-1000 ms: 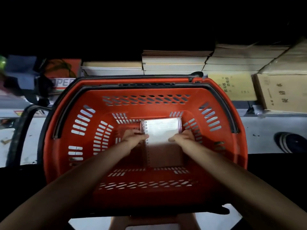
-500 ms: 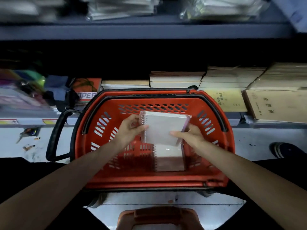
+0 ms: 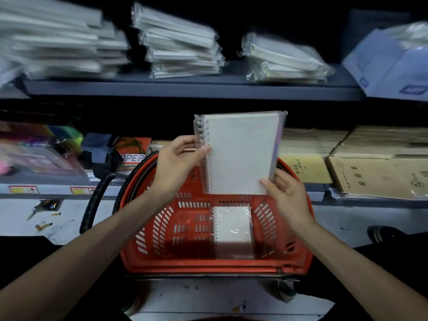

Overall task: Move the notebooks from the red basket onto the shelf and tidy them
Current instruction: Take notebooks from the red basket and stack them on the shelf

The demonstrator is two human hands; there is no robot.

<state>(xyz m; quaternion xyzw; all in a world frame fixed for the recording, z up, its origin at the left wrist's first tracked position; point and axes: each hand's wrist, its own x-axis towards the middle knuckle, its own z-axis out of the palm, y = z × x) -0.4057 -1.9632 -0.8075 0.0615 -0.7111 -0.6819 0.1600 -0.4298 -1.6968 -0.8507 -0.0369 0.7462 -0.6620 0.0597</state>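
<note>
A white spiral notebook in clear wrap [image 3: 240, 154] is held upright above the red basket [image 3: 162, 242]. My left hand [image 3: 178, 165] grips its spiral edge and my right hand [image 3: 284, 193] holds its lower right corner. A second wrapped spiral notebook [image 3: 232, 230] lies flat on the basket's floor. Stacks of wrapped notebooks [image 3: 183, 45] sit on the dark upper shelf [image 3: 185, 89], with a smaller pile [image 3: 282, 59] to their right.
The basket's black handle [image 3: 92, 205] hangs down on the left. Brown paper exercise books [image 3: 370, 172] fill the lower shelf on the right, and colourful packets [image 3: 34, 149] lie on its left. A blue-white package [image 3: 393, 66] leans at the upper right. A shoe [image 3: 382, 235] shows on the floor.
Both hands have lifted the top notebook out of the basket to the height of the lower shelf. The view has tilted up, showing the upper shelf's stacks.
</note>
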